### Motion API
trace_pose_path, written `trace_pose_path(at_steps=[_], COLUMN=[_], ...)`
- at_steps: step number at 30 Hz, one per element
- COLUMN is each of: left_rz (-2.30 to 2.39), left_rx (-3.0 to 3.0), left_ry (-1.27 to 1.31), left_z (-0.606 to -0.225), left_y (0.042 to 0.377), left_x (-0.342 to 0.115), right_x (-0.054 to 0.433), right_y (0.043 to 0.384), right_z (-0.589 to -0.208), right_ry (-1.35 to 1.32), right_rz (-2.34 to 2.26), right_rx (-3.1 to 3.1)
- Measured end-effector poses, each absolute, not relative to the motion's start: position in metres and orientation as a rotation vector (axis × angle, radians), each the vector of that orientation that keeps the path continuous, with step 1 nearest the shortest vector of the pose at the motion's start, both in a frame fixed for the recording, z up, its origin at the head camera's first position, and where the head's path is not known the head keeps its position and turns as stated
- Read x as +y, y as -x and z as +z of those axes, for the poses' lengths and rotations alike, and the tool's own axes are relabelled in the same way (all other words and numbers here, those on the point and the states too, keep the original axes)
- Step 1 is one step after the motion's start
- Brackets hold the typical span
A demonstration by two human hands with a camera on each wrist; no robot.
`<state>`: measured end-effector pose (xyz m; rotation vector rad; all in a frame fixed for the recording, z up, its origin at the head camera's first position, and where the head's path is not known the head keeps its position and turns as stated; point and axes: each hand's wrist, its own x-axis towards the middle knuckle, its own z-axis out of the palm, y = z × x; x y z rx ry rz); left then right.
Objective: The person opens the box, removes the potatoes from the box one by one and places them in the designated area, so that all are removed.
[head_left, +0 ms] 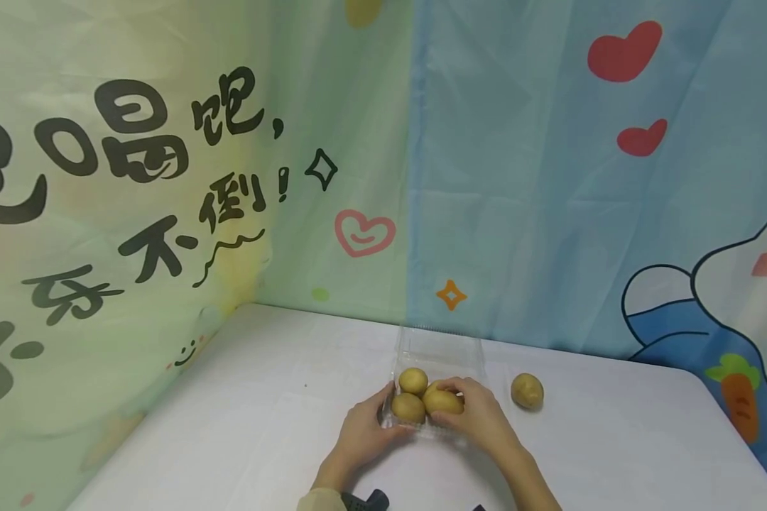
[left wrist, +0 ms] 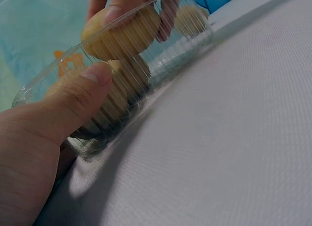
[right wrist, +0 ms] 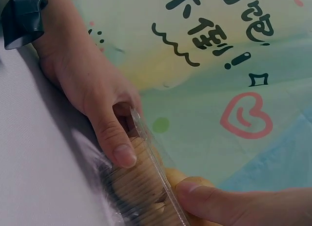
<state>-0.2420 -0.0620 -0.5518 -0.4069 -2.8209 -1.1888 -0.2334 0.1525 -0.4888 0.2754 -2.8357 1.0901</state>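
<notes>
A probably firm potato (left wrist: 131,36), best held mid-body, is pinched by the right hand (head_left: 479,413), and the flimsy-looking tray (head_left: 436,430) gripped by the left hand (head_left: 363,430).

white table (head_left: 613,440) | left cloth wall (head_left: 160,42): pale green, black lettering (head_left: 147,167) | back cloth wall (head_left: 505,177): green to blue, red hearts (head_left: 625,55)
</notes>
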Motion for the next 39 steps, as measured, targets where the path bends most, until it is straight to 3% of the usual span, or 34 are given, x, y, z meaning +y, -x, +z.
trace_pose_path(at_steps=[39], left_rz=[-1.198], left_rx=[-2.821], left_ry=[0.399], left_z=[-0.549], left_y=[0.240], left_x=[-0.061], right_x=[0.173], right_y=[0.227], right_z=[-0.480], right_ry=[-0.167], right_rz=[1.365], right_rx=[-2.708])
